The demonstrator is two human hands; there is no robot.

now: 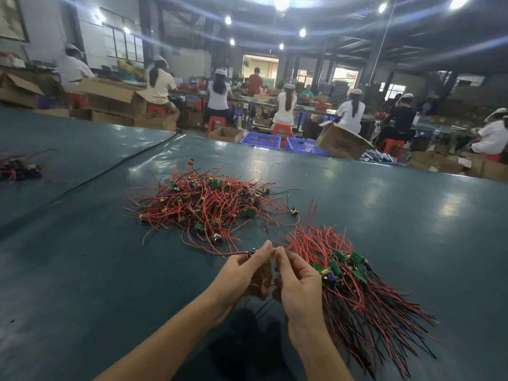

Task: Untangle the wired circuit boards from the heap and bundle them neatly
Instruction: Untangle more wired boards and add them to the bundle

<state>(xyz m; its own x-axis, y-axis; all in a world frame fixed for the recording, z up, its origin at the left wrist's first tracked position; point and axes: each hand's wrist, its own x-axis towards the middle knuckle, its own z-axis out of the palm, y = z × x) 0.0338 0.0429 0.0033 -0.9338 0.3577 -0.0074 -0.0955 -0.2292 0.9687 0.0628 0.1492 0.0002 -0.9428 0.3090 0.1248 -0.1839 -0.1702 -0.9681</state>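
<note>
Three lots of wired boards lie on the green table (110, 270): one tangled heap (209, 204) in the middle, one combed bundle (357, 284) near right, and one small pile (19, 166) far left. Just near of the heap, the left grip (242, 273) pinches one small board (251, 253) and the right grip (298, 281) pinches a red wire (288, 246). Two blue crates (259, 140) stand beyond the far edge, their contents unclear.

I read a glossy dark teal surface (110, 270). The tangled heap of red and black wires (209, 204) carries green boards (199, 227) with yellow and blue parts. The plastic crates (261, 140) are blue.
</note>
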